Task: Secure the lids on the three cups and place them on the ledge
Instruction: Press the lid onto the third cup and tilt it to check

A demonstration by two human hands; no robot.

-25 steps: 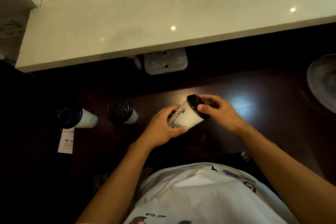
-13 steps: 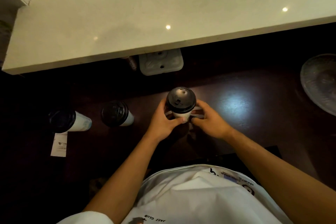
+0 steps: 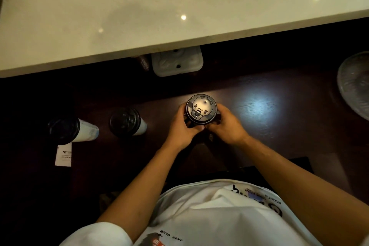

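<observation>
Hands meet around one upright white paper cup with a black plastic lid [image 3: 201, 109] near the middle of the dark wooden worktop [image 3: 279, 118]. The left hand [image 3: 182, 129] wraps the cup's left side and the right hand [image 3: 226, 126] its right side, so each grip is clamped on the cup just under the lid's rim, fingertips almost touching at the near side. The lid sits on the cup, its raised lettering and closed sip tab facing up.

Toward the worktop's left end stand two more white paper cups with black lids: a middle cup [image 3: 127, 123] and, further left, an outer cup [image 3: 68, 131], apart from each other and from the held one. A small white paper slip [image 3: 63, 155] lies just in front of the outer cup.

Along the far edge runs the pale stone ledge [image 3: 139, 16], raised above the worktop, with a white moulded tray [image 3: 176, 63] partly tucked beneath it. A clear ribbed plastic dish [image 3: 354, 84] sits at the right end.
</observation>
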